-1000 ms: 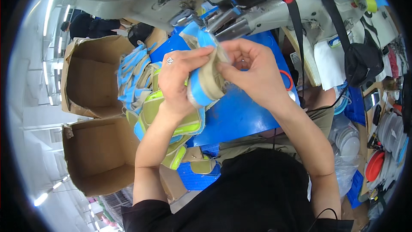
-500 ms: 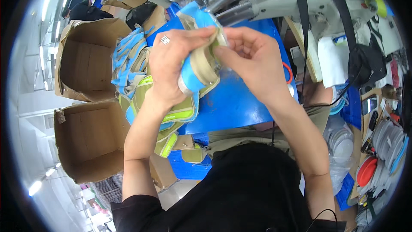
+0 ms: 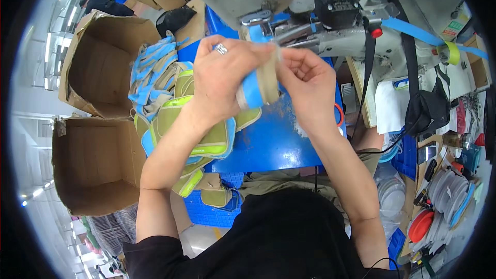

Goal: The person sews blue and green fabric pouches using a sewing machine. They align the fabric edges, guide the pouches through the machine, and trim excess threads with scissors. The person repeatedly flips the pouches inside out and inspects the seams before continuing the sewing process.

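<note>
My left hand (image 3: 219,80), with a ring on one finger, is closed round a curled piece of tan and blue fabric (image 3: 267,83). The fabric bends into a loop that hangs below the fingers. On its far right edge, my right hand (image 3: 310,85) pinches with thumb and forefinger; the fingertips of both hands nearly meet there. Just beyond stands a sewing machine (image 3: 305,46) with metal parts close to the fabric. Beneath my left forearm lie several olive and lime-green fabric pieces (image 3: 209,137) with blue edges, on the blue tabletop (image 3: 274,139).
A heap of blue and tan straps (image 3: 155,72) lies at the left. Two open cardboard boxes stand beyond it, an upper box (image 3: 108,62) and a lower box (image 3: 95,165). Blue tape (image 3: 413,27) runs along the machine. Tape rolls (image 3: 444,191) fill the right side.
The view has shifted, bringing more of the machine into sight. Both hands keep their hold on the fabric, and its loop now hangs more upright between them.
</note>
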The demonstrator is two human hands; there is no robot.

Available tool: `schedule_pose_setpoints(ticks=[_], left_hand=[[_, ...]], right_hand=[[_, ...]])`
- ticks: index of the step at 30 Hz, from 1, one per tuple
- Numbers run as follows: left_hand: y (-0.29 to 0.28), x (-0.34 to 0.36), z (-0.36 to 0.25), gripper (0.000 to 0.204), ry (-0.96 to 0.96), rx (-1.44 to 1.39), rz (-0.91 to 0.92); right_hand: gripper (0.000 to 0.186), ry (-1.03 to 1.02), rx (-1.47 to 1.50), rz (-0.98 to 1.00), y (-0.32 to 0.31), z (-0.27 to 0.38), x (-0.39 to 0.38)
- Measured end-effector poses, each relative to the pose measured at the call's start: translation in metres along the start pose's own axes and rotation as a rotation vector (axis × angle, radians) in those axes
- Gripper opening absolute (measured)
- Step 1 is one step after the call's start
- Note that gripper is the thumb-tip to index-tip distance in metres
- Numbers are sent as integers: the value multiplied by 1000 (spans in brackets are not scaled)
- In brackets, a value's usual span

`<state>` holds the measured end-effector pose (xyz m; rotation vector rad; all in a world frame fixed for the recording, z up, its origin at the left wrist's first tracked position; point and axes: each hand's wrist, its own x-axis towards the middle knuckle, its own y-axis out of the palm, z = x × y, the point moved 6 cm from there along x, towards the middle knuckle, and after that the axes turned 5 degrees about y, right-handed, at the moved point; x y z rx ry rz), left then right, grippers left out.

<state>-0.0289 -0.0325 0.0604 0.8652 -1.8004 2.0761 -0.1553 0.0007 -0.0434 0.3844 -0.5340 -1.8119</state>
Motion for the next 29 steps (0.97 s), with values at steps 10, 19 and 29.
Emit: schedule_pose_setpoints(ticks=[10, 19, 29], left_hand=[[19, -37, 55, 26, -578, -885, -254], [15, -37, 58, 16, -515, -752, -210], [0, -10, -9, 25, 166, 21, -31]], right_hand=[[20, -67, -64, 66, -6, 1, -1], [21, -105, -108, 66, -4, -4, 0], [19, -162, -231, -21, -3, -5, -2]])
